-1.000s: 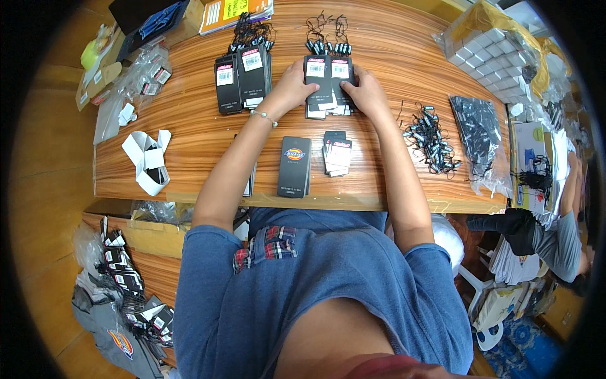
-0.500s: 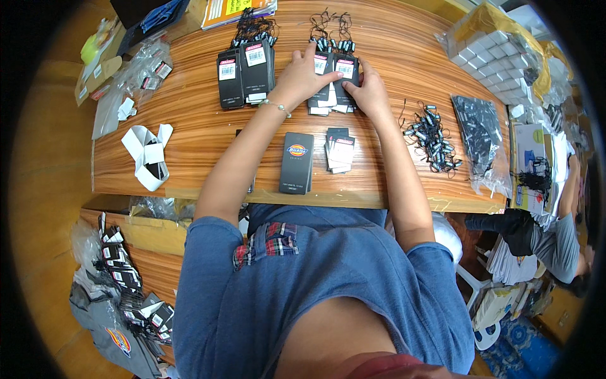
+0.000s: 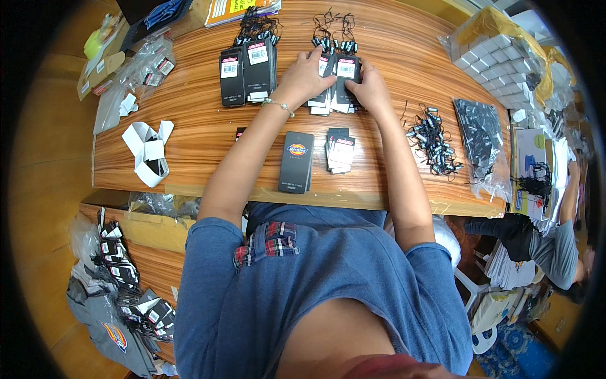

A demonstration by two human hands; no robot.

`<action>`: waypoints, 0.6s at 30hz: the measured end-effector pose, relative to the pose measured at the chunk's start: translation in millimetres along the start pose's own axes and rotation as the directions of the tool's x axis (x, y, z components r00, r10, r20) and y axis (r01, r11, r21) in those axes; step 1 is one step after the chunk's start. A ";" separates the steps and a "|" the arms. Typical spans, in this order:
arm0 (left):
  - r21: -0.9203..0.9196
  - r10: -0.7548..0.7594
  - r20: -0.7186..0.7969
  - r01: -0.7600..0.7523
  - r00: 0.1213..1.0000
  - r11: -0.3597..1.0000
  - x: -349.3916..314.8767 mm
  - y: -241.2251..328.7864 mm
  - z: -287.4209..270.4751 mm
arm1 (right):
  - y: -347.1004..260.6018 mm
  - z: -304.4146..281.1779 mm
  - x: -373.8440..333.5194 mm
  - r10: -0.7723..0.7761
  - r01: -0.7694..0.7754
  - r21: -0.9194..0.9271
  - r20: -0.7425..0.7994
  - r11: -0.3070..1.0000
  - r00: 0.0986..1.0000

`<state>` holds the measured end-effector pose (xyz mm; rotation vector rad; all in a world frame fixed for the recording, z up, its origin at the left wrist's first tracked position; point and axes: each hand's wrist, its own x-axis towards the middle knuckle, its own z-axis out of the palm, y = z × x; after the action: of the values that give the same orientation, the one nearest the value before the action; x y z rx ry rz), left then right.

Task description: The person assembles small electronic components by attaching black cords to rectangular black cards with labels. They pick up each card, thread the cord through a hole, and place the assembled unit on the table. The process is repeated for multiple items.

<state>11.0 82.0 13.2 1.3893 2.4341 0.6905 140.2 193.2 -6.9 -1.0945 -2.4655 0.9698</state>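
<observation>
Two side-by-side stacks of black hang tags with white stickers and looped black strings lie at the far middle of the table. My left hand [image 3: 304,79] grips the left stack [image 3: 324,67], its thumb across the tags and its fingers along the far left side. My right hand [image 3: 372,90] holds the right stack [image 3: 345,79] by its right side, thumb on the top tag. Just left of my left hand lie two more stacks of strung hang tags [image 3: 257,72]. Nearer me are a pile of stringless black tags [image 3: 297,164] and a small pile of white cards [image 3: 341,153].
Loose black strings with small fasteners [image 3: 435,142] are heaped on the right, beside a clear bag of more strings [image 3: 481,139]. A coiled white strip [image 3: 148,155] lies on the left. Wrapped white boxes [image 3: 492,60] fill the far right corner. Another person [image 3: 552,246] is at the right.
My left thumb has drawn back slightly to the left over the tags. Both hands stay at the same two stacks, and the view has shifted a little.
</observation>
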 end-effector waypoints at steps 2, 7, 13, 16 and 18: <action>0.051 0.007 0.046 -0.010 0.999 0.999 -1.0 -1.0 -1.8 | -1.1 -0.7 0.8 -0.006 0.006 0.001 0.002 1.000 1.000; 0.045 -0.055 0.075 0.051 0.996 0.998 -7.1 10.6 -6.4 | -7.7 0.4 -1.8 -0.080 0.081 0.022 -0.060 0.996 0.995; -0.066 0.008 0.074 -0.003 0.997 0.998 -2.5 -2.5 -1.6 | -0.5 8.3 -1.2 -0.093 0.101 0.088 -0.097 0.991 0.991; -0.071 -0.015 0.052 0.019 0.999 0.997 -8.1 0.0 -11.5 | -6.7 -5.8 -10.3 -0.054 0.065 0.040 -0.230 0.997 0.972; -0.055 0.024 -0.014 -0.025 1.000 0.998 -23.9 4.5 -28.8 | -25.0 -29.5 -33.0 -0.126 0.153 0.211 -0.137 0.965 0.983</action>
<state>14.0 55.5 39.8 1.4002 2.3928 0.7686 163.1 170.5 32.4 -0.8678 -2.2396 1.0695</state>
